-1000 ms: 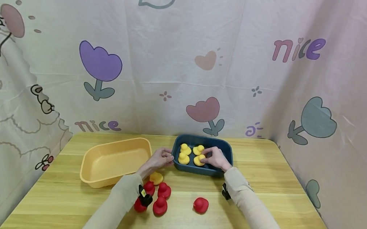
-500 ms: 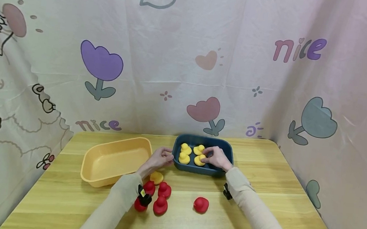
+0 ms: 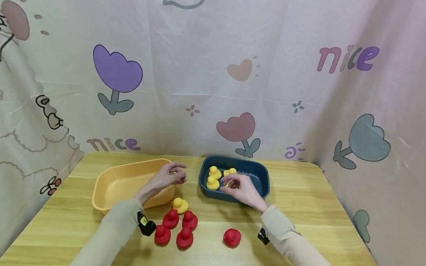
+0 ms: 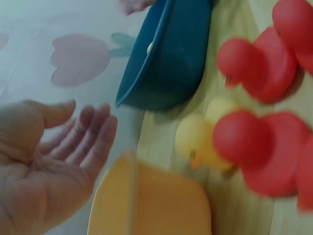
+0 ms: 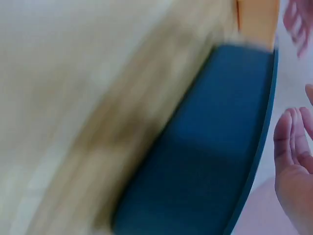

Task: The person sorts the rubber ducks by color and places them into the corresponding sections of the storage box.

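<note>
My left hand hovers over the right end of the orange-yellow bin, relaxed, and the left wrist view shows its palm with nothing in it. Several yellow rubber ducks sit in the left half of the dark blue bin. Above that bin's front rim is my right hand, fingers loosely bent, partly covering the ducks. In the right wrist view its fingers hold nothing. One more yellow duck is on the table beside the orange-yellow bin.
Several red rubber ducks cluster on the wooden table in front of the lone yellow one. Another red duck sits apart, to their right. A printed curtain borders the table at the back and sides.
My left hand has left the blue bin's left end and moved left over the orange-yellow bin. The right hand has let go of a yellow duck inside the blue bin and drawn back slightly.
</note>
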A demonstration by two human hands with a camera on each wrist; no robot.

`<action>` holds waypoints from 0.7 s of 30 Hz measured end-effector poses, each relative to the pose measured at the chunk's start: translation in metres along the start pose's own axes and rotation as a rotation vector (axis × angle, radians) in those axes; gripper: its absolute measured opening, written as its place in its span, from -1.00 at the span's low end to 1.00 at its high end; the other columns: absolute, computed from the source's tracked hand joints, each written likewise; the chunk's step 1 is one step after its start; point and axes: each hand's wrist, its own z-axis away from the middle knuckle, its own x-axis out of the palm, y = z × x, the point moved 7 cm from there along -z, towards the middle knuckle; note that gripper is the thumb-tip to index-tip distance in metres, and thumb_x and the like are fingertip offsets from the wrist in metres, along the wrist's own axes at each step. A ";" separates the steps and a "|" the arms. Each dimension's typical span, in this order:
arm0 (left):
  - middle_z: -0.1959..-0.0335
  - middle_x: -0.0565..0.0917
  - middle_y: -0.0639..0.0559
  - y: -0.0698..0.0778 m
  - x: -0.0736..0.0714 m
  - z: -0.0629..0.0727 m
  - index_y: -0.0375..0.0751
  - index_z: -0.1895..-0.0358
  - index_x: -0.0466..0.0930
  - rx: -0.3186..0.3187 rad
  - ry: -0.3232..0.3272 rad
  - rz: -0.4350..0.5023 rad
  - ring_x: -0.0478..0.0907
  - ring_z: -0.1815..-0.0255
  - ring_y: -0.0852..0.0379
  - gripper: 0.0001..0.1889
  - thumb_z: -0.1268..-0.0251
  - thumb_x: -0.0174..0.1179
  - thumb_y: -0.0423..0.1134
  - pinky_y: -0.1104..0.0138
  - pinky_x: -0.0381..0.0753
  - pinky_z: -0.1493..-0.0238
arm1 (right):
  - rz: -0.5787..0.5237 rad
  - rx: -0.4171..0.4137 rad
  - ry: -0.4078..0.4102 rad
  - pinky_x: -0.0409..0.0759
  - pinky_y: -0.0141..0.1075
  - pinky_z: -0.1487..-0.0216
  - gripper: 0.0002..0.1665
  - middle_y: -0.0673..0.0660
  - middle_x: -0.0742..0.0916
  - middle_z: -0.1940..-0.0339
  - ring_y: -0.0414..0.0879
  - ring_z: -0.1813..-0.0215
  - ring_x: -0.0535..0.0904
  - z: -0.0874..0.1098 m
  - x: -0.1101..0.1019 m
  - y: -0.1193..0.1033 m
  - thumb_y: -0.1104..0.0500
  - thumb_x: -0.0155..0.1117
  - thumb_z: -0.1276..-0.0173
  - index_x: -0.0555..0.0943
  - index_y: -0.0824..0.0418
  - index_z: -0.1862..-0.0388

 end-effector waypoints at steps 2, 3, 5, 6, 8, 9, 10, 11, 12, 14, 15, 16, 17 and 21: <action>0.09 0.61 -0.35 0.002 -0.011 0.003 -0.54 -0.35 0.31 0.039 -0.002 -0.011 0.68 0.14 0.13 -0.56 -0.55 0.05 -0.36 0.05 0.74 -0.17 | -0.025 -0.021 -0.071 0.70 -0.49 0.20 -0.69 0.22 0.80 0.19 -0.21 0.26 0.67 -0.001 0.014 -0.009 0.20 0.45 -0.29 0.72 0.31 0.03; 0.08 0.60 -0.36 0.002 -0.017 0.005 -0.51 -0.35 0.32 0.049 0.004 -0.015 0.68 0.13 0.14 -0.56 -0.55 0.05 -0.34 0.06 0.75 -0.16 | -0.033 -0.027 -0.110 0.71 -0.49 0.17 -0.68 0.22 0.80 0.18 -0.21 0.25 0.68 -0.003 0.022 -0.012 0.20 0.45 -0.30 0.71 0.33 0.02; 0.04 0.59 -0.42 0.001 -0.025 0.009 -0.49 -0.36 0.33 0.067 0.013 -0.007 0.69 0.13 0.15 -0.56 -0.55 0.06 -0.32 0.04 0.74 -0.17 | -0.054 -0.031 -0.177 0.72 -0.50 0.12 -0.67 0.23 0.80 0.15 -0.20 0.22 0.69 -0.007 0.035 -0.017 0.22 0.43 -0.31 0.70 0.35 -0.01; 0.02 0.59 -0.43 0.000 -0.029 0.010 -0.48 -0.36 0.32 0.076 0.016 -0.005 0.69 0.13 0.15 -0.55 -0.55 0.07 -0.31 0.05 0.75 -0.16 | -0.062 -0.031 -0.208 0.72 -0.51 0.09 -0.65 0.25 0.79 0.12 -0.19 0.20 0.69 -0.009 0.041 -0.019 0.22 0.42 -0.32 0.69 0.37 -0.03; 0.01 0.60 -0.45 -0.002 -0.036 0.014 -0.50 -0.36 0.31 0.093 0.030 0.005 0.71 0.13 0.14 -0.54 -0.55 0.07 -0.31 0.05 0.75 -0.15 | -0.068 -0.027 -0.256 0.71 -0.52 0.06 -0.63 0.28 0.78 0.06 -0.17 0.17 0.69 -0.015 0.053 -0.023 0.23 0.41 -0.34 0.67 0.38 -0.07; 0.02 0.62 -0.43 -0.003 -0.040 0.016 -0.51 -0.36 0.31 0.096 0.039 0.017 0.71 0.14 0.15 -0.54 -0.54 0.08 -0.31 0.06 0.76 -0.14 | -0.068 -0.027 -0.275 0.70 -0.53 0.05 -0.62 0.29 0.78 0.04 -0.16 0.16 0.69 -0.018 0.058 -0.025 0.22 0.40 -0.35 0.66 0.38 -0.09; 0.04 0.64 -0.39 -0.005 -0.043 0.017 -0.53 -0.36 0.30 0.103 0.045 0.028 0.71 0.14 0.16 -0.53 -0.54 0.08 -0.32 0.07 0.76 -0.14 | -0.068 -0.021 -0.293 0.69 -0.53 0.05 -0.61 0.28 0.77 0.03 -0.15 0.15 0.68 -0.021 0.064 -0.027 0.21 0.40 -0.35 0.66 0.36 -0.10; 0.07 0.66 -0.33 -0.005 -0.045 0.019 -0.55 -0.36 0.29 0.109 0.050 0.039 0.70 0.15 0.17 -0.53 -0.54 0.07 -0.32 0.10 0.77 -0.12 | -0.066 -0.014 -0.313 0.69 -0.54 0.06 -0.60 0.27 0.77 0.03 -0.15 0.14 0.68 -0.024 0.070 -0.029 0.19 0.39 -0.37 0.66 0.36 -0.12; 0.10 0.68 -0.26 -0.006 -0.048 0.020 -0.56 -0.36 0.28 0.113 0.055 0.051 0.70 0.16 0.20 -0.52 -0.54 0.07 -0.32 0.11 0.78 -0.11 | -0.065 -0.007 -0.330 0.68 -0.54 0.07 -0.59 0.27 0.77 0.03 -0.16 0.15 0.68 -0.027 0.076 -0.030 0.19 0.38 -0.37 0.65 0.36 -0.13; 0.16 0.70 -0.10 -0.008 -0.052 0.023 -0.59 -0.37 0.26 0.116 0.068 0.080 0.68 0.18 0.25 -0.51 -0.55 0.06 -0.33 0.18 0.79 -0.09 | -0.058 0.002 -0.361 0.68 -0.54 0.10 -0.58 0.26 0.78 0.03 -0.16 0.16 0.67 -0.031 0.087 -0.033 0.18 0.37 -0.38 0.64 0.37 -0.15; 0.18 0.71 -0.02 -0.008 -0.053 0.024 -0.61 -0.37 0.24 0.120 0.072 0.087 0.67 0.18 0.28 -0.50 -0.56 0.05 -0.32 0.21 0.79 -0.09 | -0.052 0.006 -0.375 0.68 -0.55 0.12 -0.57 0.25 0.78 0.03 -0.17 0.17 0.67 -0.033 0.092 -0.034 0.17 0.37 -0.39 0.64 0.36 -0.16; 0.20 0.71 0.03 -0.008 -0.055 0.025 -0.61 -0.37 0.24 0.119 0.082 0.097 0.66 0.19 0.29 -0.50 -0.56 0.05 -0.32 0.25 0.79 -0.07 | -0.048 0.009 -0.387 0.68 -0.55 0.13 -0.56 0.25 0.78 0.02 -0.16 0.18 0.68 -0.035 0.097 -0.035 0.18 0.37 -0.39 0.64 0.37 -0.17; 0.21 0.71 0.06 -0.009 -0.056 0.025 -0.61 -0.37 0.24 0.120 0.092 0.106 0.66 0.19 0.30 -0.50 -0.56 0.05 -0.31 0.29 0.79 -0.05 | -0.041 0.010 -0.394 0.68 -0.55 0.13 -0.55 0.26 0.78 0.01 -0.15 0.18 0.69 -0.036 0.101 -0.036 0.18 0.38 -0.38 0.63 0.38 -0.17; 0.22 0.72 0.10 -0.010 -0.058 0.026 -0.62 -0.37 0.24 0.121 0.113 0.114 0.65 0.18 0.31 -0.49 -0.57 0.04 -0.28 0.37 0.78 -0.02 | -0.008 0.022 -0.411 0.70 -0.53 0.14 -0.54 0.25 0.77 -0.05 -0.06 0.14 0.74 -0.039 0.114 -0.037 0.18 0.39 -0.37 0.62 0.38 -0.18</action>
